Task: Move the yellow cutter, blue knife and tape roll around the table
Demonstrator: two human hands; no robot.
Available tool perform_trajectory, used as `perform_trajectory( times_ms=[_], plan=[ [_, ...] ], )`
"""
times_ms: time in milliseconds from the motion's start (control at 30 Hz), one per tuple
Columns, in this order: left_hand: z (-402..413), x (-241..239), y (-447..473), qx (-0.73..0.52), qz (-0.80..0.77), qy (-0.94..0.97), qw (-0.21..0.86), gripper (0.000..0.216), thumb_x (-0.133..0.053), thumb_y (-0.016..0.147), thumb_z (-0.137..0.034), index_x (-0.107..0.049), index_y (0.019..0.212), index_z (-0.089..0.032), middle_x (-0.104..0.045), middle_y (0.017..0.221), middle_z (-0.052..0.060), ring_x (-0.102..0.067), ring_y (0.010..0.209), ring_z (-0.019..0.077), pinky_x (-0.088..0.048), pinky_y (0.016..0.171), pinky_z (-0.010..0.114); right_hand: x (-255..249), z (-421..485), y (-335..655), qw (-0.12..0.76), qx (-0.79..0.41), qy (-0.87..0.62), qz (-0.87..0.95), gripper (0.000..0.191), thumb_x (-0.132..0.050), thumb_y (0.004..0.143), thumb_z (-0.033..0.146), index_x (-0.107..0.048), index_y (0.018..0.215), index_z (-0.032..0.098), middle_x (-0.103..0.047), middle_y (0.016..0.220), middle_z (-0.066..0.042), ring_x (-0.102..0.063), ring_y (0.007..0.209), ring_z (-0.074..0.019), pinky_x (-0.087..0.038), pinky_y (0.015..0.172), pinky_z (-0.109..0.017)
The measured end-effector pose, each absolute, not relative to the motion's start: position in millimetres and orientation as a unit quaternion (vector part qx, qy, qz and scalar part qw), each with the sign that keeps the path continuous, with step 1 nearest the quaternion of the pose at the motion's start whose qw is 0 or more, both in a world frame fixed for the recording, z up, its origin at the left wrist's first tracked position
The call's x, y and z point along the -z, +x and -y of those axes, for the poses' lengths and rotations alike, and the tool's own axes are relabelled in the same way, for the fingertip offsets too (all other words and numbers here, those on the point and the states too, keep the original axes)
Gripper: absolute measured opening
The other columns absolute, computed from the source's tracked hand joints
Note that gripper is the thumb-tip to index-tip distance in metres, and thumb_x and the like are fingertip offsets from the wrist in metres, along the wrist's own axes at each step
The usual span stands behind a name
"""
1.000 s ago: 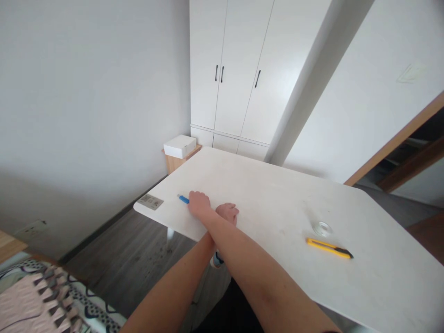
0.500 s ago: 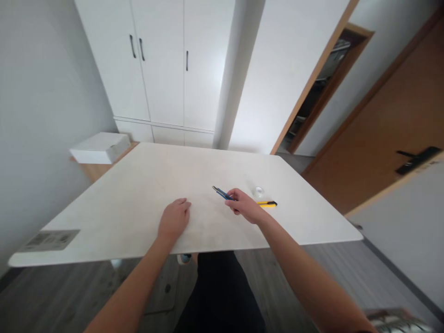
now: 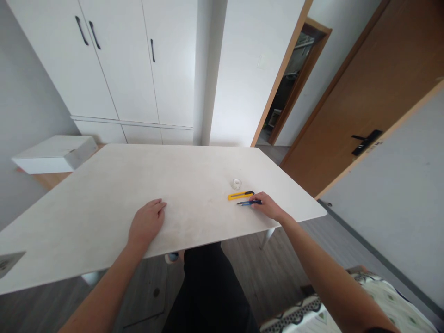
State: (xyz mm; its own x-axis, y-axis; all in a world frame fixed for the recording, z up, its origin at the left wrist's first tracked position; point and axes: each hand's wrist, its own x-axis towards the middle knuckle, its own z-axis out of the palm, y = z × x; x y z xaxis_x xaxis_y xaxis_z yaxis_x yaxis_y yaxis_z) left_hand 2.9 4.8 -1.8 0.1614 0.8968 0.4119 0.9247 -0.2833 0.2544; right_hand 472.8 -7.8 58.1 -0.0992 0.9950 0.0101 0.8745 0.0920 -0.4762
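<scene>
My left hand (image 3: 147, 223) lies palm down on the white table (image 3: 163, 171), holding nothing. My right hand (image 3: 265, 206) is low at the table's right front part, its fingers closed on the dark end of a slim blue tool (image 3: 247, 202) with thin metal tips pointing left. Its exact kind is too small to make out. Just behind that tool lies a yellow utility knife (image 3: 238, 196) with a black end, close to my fingers. Farther back sits a small clear roll of tape (image 3: 236, 184).
A white box (image 3: 55, 155) rests on a wooden surface at the far left. A grey plate (image 3: 10, 263) is at the table's left front. White cupboards (image 3: 132, 78) stand behind; a brown door (image 3: 347, 92) is on the right. Patterned fabric (image 3: 374, 296) shows at bottom right.
My right hand has carried the blue tool rightward and down beside the yellow knife. My left hand stays on the table. The view has turned to the right.
</scene>
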Motion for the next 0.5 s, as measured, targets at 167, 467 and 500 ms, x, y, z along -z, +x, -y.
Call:
perform_trajectory(
  times_ms=[167, 467, 500],
  plan=[
    [-5, 1, 2, 0.239, 0.604, -0.76, 0.03, 0.042, -0.038, 0.088, -0.029, -0.075, 0.107, -0.02, -0.071, 0.123, 0.009, -0.065, 0.116, 0.0244, -0.047, 0.107, 0.041, -60, 8, 450, 0.105, -0.106, -0.689, 0.709, 0.032, -0.068, 0.08, 0.023, -0.072, 0.111, 0.029, -0.061, 0.117, -0.007, -0.054, 0.111, -0.025, -0.041, 0.097, -0.041],
    [-6, 2, 1, 0.232, 0.599, -0.766, 0.039, 0.044, -0.036, 0.089, -0.03, -0.074, 0.108, -0.016, -0.071, 0.122, 0.012, -0.065, 0.116, 0.0261, -0.048, 0.107, 0.041, -50, 1, 319, 0.222, -0.172, -0.467, 0.839, 0.018, -0.061, 0.093, 0.025, -0.067, 0.108, 0.02, -0.066, 0.114, -0.008, -0.06, 0.109, -0.021, -0.044, 0.098, -0.036],
    [-6, 3, 0, 0.233, 0.597, -0.767, 0.039, 0.044, -0.036, 0.089, -0.031, -0.074, 0.108, -0.017, -0.071, 0.122, 0.011, -0.065, 0.116, 0.0257, -0.048, 0.107, 0.041, -46, -5, 304, 0.215, -0.167, -0.457, 0.847, 0.021, -0.061, 0.093, 0.029, -0.066, 0.112, 0.02, -0.065, 0.118, -0.009, -0.059, 0.112, -0.0218, -0.043, 0.1, -0.037]
  ],
)
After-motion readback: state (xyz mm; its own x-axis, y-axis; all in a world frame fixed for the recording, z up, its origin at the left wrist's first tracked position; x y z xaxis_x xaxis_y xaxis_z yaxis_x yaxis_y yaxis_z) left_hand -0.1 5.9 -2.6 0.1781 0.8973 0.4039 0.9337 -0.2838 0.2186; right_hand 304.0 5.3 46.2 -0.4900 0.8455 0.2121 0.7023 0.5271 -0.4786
